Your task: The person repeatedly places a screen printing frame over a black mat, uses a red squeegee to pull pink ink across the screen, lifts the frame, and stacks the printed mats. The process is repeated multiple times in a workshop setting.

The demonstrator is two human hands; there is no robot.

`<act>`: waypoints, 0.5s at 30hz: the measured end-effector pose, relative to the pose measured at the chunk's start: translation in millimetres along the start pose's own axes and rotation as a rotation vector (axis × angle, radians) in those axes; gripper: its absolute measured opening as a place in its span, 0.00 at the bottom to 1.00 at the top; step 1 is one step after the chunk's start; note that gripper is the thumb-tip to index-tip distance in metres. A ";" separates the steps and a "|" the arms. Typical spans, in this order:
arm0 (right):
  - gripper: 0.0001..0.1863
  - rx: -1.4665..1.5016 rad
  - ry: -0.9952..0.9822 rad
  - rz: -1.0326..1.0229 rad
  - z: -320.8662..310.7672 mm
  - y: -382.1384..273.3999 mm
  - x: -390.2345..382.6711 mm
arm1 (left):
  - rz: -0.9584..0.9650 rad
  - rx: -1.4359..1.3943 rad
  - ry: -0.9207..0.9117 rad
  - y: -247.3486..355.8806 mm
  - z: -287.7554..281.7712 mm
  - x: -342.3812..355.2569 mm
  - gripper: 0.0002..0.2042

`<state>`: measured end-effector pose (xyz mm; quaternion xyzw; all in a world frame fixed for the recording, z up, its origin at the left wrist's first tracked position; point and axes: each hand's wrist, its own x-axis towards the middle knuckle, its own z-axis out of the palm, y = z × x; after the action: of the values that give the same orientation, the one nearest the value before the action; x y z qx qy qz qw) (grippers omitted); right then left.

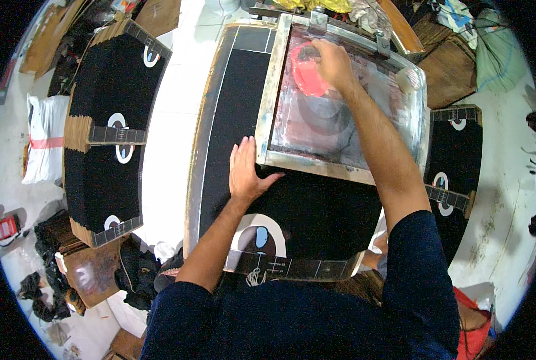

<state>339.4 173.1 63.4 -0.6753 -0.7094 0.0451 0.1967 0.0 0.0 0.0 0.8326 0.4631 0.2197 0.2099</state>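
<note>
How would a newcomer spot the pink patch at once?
In the middle is a big black panel, its far right part under a pale frame. Within it, near the far left corner, at the right hand, is the pink patch, much brighter than the dull smears around it.

A person's right hand [335, 65] grips a dark tool [307, 53] at bright pink paste [308, 79] on a framed screen [273, 90], left hand [247, 174] spread on a black sheet [334, 210].

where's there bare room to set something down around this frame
Bare: white strip between the left black panels and central panel, and that panel's stretch between the frame and eye print. Crowded: inside the frame's upper left, with the right hand and pink ink; its lower-left corner, by the left hand.
</note>
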 end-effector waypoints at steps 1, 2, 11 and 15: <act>0.25 -0.028 -0.001 -0.015 1.3 -1.4 4.3 | 0.005 0.010 0.026 5.4 -1.5 -5.0 0.59; 0.23 -0.050 0.016 -0.053 3.8 -3.5 3.0 | 0.009 0.018 0.047 9.3 -4.3 -11.1 0.59; 0.20 -0.061 -0.272 -0.407 -11.2 29.6 -16.5 | 0.008 0.055 0.026 7.7 -13.0 -9.2 0.56; 0.18 0.068 -0.122 -0.220 -11.3 30.4 -9.2 | -0.001 0.057 0.010 7.0 -7.4 -11.3 0.59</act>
<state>371.9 164.3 61.7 -0.5824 -0.7878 0.0884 0.1800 -4.8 -12.0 7.9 0.8370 0.4704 0.2104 0.1838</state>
